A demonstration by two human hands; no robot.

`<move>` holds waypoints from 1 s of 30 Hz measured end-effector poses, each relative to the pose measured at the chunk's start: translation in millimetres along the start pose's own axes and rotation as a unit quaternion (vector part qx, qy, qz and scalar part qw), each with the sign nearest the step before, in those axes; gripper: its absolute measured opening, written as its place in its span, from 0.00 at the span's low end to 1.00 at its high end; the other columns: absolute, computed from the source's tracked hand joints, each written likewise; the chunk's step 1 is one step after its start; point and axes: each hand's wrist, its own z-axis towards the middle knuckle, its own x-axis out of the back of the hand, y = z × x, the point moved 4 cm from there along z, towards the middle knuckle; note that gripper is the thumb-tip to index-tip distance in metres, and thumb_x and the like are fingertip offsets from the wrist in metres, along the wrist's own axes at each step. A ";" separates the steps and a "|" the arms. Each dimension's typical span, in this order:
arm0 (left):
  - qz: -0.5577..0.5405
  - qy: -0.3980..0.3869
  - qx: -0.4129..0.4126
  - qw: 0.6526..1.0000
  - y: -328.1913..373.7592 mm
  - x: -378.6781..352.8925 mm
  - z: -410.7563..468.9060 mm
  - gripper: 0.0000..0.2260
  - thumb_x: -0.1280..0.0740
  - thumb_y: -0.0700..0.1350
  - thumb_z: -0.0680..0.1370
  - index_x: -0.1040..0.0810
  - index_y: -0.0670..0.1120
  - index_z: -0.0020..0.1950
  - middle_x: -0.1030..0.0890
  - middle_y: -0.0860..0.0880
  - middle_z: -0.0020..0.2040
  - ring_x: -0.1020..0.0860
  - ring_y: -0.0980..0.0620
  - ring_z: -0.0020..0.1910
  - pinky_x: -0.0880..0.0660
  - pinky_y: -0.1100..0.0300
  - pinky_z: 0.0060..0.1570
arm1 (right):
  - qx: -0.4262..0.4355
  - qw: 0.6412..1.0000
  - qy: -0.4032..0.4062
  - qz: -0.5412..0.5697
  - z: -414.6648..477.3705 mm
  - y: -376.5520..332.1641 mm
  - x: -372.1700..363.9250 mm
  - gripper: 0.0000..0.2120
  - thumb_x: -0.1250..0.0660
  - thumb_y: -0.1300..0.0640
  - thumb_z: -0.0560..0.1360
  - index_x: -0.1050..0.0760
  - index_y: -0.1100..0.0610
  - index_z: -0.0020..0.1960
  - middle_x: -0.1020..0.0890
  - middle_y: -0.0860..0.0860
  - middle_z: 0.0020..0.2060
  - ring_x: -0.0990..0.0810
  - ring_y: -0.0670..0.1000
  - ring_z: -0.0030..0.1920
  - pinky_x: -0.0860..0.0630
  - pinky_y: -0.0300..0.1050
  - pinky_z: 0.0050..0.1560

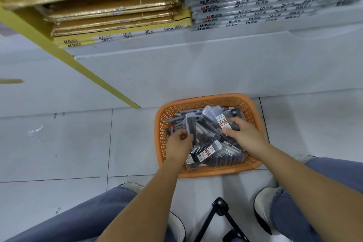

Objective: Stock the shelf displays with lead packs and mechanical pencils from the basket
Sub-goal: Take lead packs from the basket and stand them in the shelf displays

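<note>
Writing: We read "0.7" and "100" on the white-label lead pack [221, 121]. The paper packs [255, 2] up on the shelf [216, 55] say "M&G", "B5" and "50".
Floor: We see pale grey floor tiles [59, 143]. The orange basket [206, 101] sits on them, right by the shelf.
Basket: It is full of lead packs [222, 155]. The pencils [177, 119] lie mostly sideways at its far left.
Left hand [179, 139]: It pinches a dark lead pack [191, 129], long side pointing away from us.
Right hand [241, 133]: Its fingers curl round the white-label lead pack, which points toward the shelf.
</note>
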 end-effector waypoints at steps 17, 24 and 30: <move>-0.363 -0.244 -0.142 0.888 155.7 55.7 -128.1 0.14 0.34 0.45 0.82 0.24 0.43 0.67 0.17 0.41 0.60 0.18 0.41 0.59 0.19 0.41 0.54 | 0.241 0.968 0.053 0.039 -130.5 -162.3 -4.1 0.09 0.41 0.52 0.82 0.25 0.51 0.56 0.28 0.48 0.51 0.26 0.40 0.50 0.36 0.19 0.37; -0.300 -0.197 -0.236 0.903 217.5 108.7 -190.2 0.13 0.34 0.46 0.82 0.24 0.55 0.66 0.15 0.48 0.58 0.16 0.47 0.54 0.18 0.49 0.50 | 0.376 0.925 0.030 -0.037 -187.6 -251.7 35.9 0.13 0.33 0.58 0.78 0.27 0.42 0.57 0.28 0.49 0.48 0.28 0.37 0.42 0.32 0.27 0.41; -0.254 -0.174 -0.325 0.894 281.7 136.1 -222.0 0.15 0.35 0.47 0.83 0.29 0.60 0.67 0.15 0.52 0.58 0.17 0.46 0.57 0.21 0.41 0.59 | 0.439 0.898 0.007 -0.012 -217.6 -317.0 72.0 0.36 0.28 0.65 0.72 0.36 0.35 0.68 0.21 0.52 0.47 0.24 0.46 0.37 0.26 0.42 0.39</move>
